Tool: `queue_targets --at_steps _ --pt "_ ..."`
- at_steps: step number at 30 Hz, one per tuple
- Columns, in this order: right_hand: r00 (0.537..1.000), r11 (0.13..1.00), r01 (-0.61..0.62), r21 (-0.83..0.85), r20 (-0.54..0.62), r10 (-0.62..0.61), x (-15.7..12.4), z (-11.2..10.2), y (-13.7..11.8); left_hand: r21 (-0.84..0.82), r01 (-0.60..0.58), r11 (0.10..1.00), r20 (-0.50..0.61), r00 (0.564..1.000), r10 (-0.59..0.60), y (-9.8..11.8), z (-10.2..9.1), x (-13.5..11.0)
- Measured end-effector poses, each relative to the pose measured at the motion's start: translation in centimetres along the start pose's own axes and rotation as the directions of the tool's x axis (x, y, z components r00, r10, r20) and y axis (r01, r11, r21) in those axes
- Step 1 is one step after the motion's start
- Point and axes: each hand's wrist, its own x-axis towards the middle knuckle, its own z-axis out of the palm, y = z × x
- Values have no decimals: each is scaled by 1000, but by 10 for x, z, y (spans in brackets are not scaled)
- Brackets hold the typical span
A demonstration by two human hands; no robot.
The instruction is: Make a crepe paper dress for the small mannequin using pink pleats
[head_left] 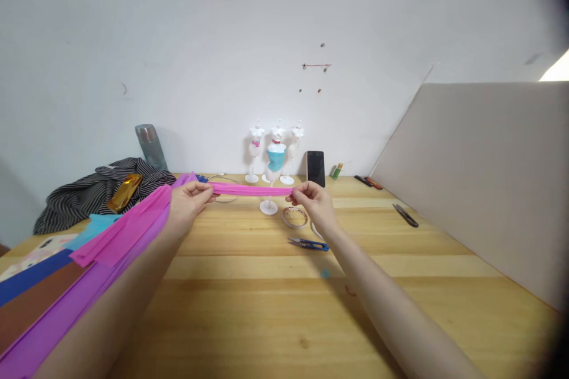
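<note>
A narrow folded strip of pink paper [251, 190] is stretched level above the wooden table [284, 308], held at both ends. My left hand [189, 200] pinches its left end, and my right hand [313, 199] pinches its right end. Both hands are closed on the strip. Under my left forearm lie long folded sheets of pink paper [128, 225] and purple paper [66, 314]. Small blue thread snips [309, 243] lie on the table just below my right wrist. A roll of clear tape [294, 217] sits beside my right hand.
Three small white mannequin busts [275, 151] stand at the wall, one with a blue top. A black phone [315, 168], a grey flask [150, 147], striped cloth [95, 192], black snips [405, 215] and a grey board [489, 177] at right surround the area. Blue, brown and light-blue sheets lie at left.
</note>
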Motion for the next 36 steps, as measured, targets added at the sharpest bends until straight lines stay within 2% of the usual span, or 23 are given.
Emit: queue_targets --at_steps 4,9,16,22,26,36 --pt "999 995 -46 91 -24 48 -1 1 -6 -47 46 998 -53 997 -49 4 3 -5" --pt "997 992 -35 120 -65 43 -2 2 -9 -58 49 997 -67 996 -53 5 5 -8" --pt "996 997 5 79 -87 2 -4 5 -11 -12 -66 998 -60 996 65 0 5 -5" --pt "997 998 57 40 -55 -55 -3 4 -6 115 -175 978 -33 983 180 -8 -1 -1" --pt "994 994 107 27 -38 -106 -1 3 -2 165 -182 969 -36 981 190 -15 -5 1" --pt "992 991 106 -84 -62 -111 -3 3 1 221 -198 955 -45 976 213 -17 -2 -3"
